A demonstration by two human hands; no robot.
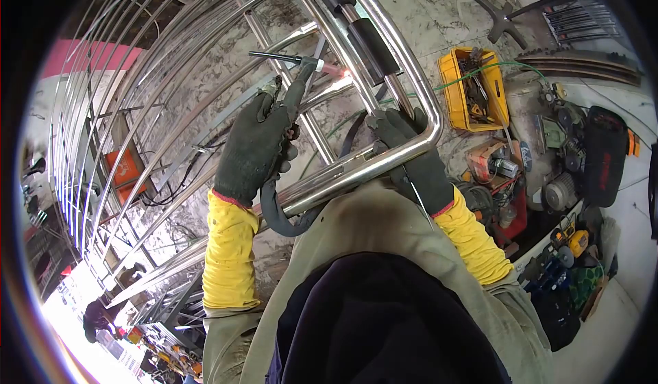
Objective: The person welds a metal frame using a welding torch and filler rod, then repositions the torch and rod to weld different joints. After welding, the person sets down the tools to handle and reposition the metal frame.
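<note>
My left hand (pixel 253 144), in a dark grey glove, is closed around a TIG welding torch (pixel 301 86). The torch's pinkish nozzle points right at a crossbar of a shiny steel tube frame (pixel 329 185), where a small bright glow shows. A dark hose (pixel 271 209) hangs in a loop below this hand. My right hand (pixel 418 151), also gloved, reaches under the frame's near tube, with its fingers curled over an inner tube by the rounded corner. Against this glove lies a thin metal rod (pixel 418 195); its far end is hidden.
Long curved steel bars fill the left side. A yellow crate (pixel 473 89) of tools stands beyond the frame's right corner. Power tools and a motor (pixel 562 191) crowd the right. An orange box (pixel 125 171) sits behind the bars. A green cable (pixel 445 84) crosses the floor.
</note>
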